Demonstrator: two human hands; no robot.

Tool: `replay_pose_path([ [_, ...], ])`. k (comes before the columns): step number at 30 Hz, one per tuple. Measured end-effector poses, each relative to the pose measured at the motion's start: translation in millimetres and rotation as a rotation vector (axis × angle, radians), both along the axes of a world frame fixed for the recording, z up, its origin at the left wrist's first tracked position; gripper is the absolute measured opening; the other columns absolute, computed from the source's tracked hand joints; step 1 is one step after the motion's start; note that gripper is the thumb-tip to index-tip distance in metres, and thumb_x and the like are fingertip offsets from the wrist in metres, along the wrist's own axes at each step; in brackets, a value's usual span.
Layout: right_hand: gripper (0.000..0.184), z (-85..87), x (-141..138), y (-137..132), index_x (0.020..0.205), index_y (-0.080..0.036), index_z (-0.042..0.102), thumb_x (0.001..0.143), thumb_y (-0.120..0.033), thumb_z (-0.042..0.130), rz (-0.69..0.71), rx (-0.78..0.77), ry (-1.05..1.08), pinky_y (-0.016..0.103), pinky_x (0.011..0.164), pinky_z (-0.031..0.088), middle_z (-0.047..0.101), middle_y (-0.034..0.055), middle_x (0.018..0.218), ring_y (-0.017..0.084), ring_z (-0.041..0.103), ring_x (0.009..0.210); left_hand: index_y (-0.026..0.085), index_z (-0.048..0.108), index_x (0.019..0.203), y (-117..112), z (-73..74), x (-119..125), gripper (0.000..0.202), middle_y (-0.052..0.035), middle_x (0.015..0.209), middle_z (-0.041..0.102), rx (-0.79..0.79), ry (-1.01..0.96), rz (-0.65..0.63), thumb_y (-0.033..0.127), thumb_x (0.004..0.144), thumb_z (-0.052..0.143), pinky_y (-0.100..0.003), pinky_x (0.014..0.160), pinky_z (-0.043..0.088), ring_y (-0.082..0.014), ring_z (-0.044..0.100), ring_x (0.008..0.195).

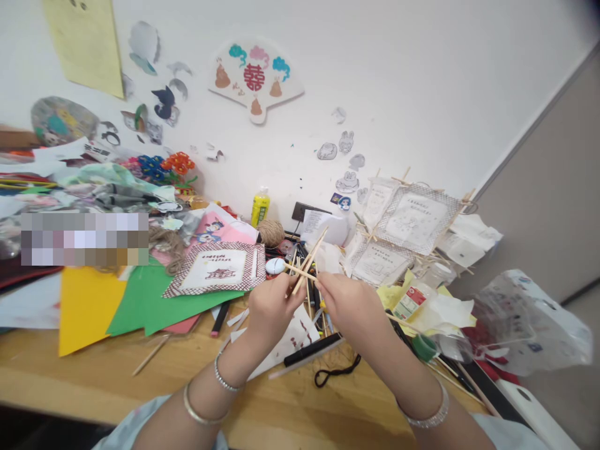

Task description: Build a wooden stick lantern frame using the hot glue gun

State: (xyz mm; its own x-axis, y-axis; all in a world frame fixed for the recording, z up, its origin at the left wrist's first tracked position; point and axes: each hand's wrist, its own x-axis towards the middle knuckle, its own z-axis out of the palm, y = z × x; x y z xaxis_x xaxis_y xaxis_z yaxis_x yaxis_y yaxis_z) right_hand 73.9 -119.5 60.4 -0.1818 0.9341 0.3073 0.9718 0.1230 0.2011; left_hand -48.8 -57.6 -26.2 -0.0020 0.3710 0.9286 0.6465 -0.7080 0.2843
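Both my hands are raised over the wooden desk [94,375]. My left hand [269,306] is closed around thin wooden sticks [310,255] that slant up and to the right. My right hand [347,303] pinches the end of another thin stick [300,271] that crosses them, pointing left. The two hands are close together, almost touching. Under them lie a white paper with red marks [293,340], a black marker [312,350] and more sticks.
Yellow, green and red paper sheets [140,300] and a printed square panel [218,269] lie on the left. A yellow glue bottle [260,206] and twine ball [270,232] stand by the wall. Stick-framed paper lanterns [407,225] and a plastic bag [529,325] sit on the right.
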Motion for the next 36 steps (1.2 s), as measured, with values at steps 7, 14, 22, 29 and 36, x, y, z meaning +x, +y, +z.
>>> replay_pose_path([
  [7, 0.021, -2.0, 0.5, 1.3, 0.085, -0.020, 0.058, 0.092, -0.021, 0.038, 0.019, 0.015, -0.021, 0.027, 0.049, 0.022, 0.065, 0.0019, 0.073, 0.013, 0.059, 0.062, 0.016, 0.059, 0.064, 0.1, 0.4, -0.1, 0.033, 0.0004, 0.048, 0.059, 0.002, 0.004, 0.020, 0.034, 0.088, 0.045, -0.022, 0.046, 0.033, -0.0098, 0.051, 0.043],
  [14, 0.021, -2.1, 0.4, -0.2, 0.083, -0.020, 0.058, 0.092, -0.021, 0.038, 0.010, 0.020, -0.026, 0.027, 0.048, 0.022, 0.066, 0.0021, 0.073, 0.013, 0.058, 0.061, 0.016, 0.059, 0.063, 0.9, -0.8, 0.0, 0.035, 0.0004, 0.047, 0.058, -0.009, 0.010, 0.033, 0.036, 0.088, 0.043, -0.022, 0.045, 0.033, -0.0094, 0.049, 0.042],
  [22, 0.021, -4.4, 3.9, 0.8, 0.081, -0.020, 0.058, 0.091, -0.021, 0.040, 0.041, 0.025, 0.001, 0.026, 0.051, 0.022, 0.066, 0.0015, 0.072, 0.013, 0.059, 0.062, 0.016, 0.058, 0.062, 1.1, -0.7, -0.1, 0.035, 0.0008, 0.045, 0.055, 0.042, 0.016, 0.027, 0.034, 0.089, 0.044, -0.023, 0.044, 0.031, -0.0093, 0.048, 0.040],
  [29, 0.022, -3.2, 3.1, -0.4, 0.078, -0.019, 0.059, 0.091, -0.020, 0.041, 0.052, 0.017, 0.032, 0.025, 0.051, 0.023, 0.066, 0.0019, 0.072, 0.012, 0.058, 0.063, 0.016, 0.060, 0.066, 1.6, -2.4, -0.4, 0.033, -0.0001, 0.049, 0.058, 0.029, 0.029, 0.020, 0.035, 0.088, 0.045, -0.023, 0.047, 0.035, -0.0101, 0.052, 0.044],
  [36, 0.022, -3.1, 2.1, -0.2, 0.079, -0.019, 0.060, 0.091, -0.020, 0.041, 0.052, 0.006, 0.059, 0.024, 0.053, 0.027, 0.067, 0.0023, 0.074, 0.013, 0.060, 0.066, 0.016, 0.059, 0.066, 1.2, -2.5, -1.2, 0.031, 0.0008, 0.047, 0.057, 0.043, 0.024, 0.004, 0.032, 0.088, 0.045, -0.022, 0.046, 0.034, -0.0103, 0.052, 0.043],
])
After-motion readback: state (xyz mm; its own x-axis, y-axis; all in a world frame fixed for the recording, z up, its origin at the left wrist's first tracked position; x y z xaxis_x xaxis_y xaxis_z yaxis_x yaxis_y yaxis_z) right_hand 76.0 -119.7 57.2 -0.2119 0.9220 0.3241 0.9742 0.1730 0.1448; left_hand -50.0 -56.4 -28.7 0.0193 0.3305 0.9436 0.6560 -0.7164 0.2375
